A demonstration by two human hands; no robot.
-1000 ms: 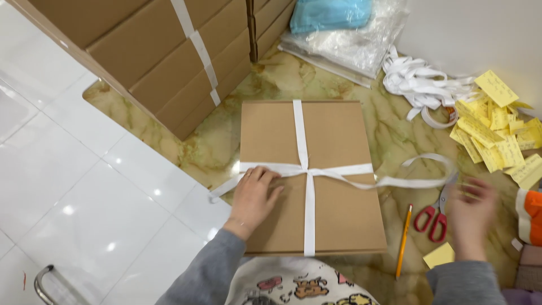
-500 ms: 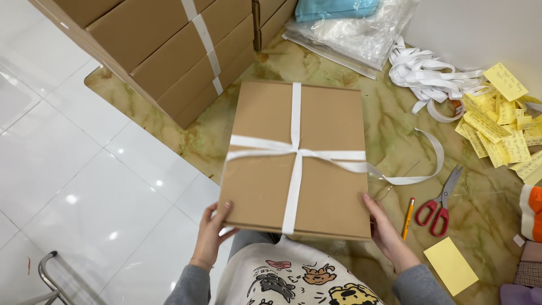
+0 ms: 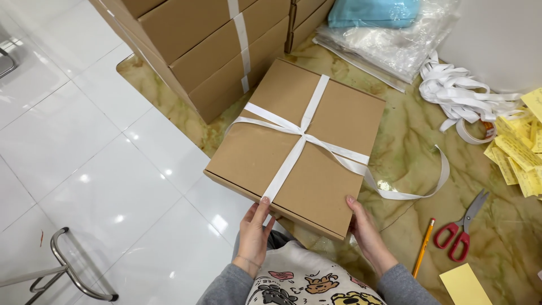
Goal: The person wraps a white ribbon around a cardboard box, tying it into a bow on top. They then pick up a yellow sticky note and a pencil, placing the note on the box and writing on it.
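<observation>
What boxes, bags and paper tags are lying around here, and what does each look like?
Flat brown cardboard box tied with crossed white ribbon: centre, held by the left hand and right hand.
Stacked brown cardboard boxes with white ribbon: top left.
Clear plastic bags: top right, crumpled.
Yellow paper slips: right edge, heaped.
Yellow paper sheet: bottom right.

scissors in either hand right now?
No: the scissors lie on the table by the pencil, while both hands grip the box.
</observation>
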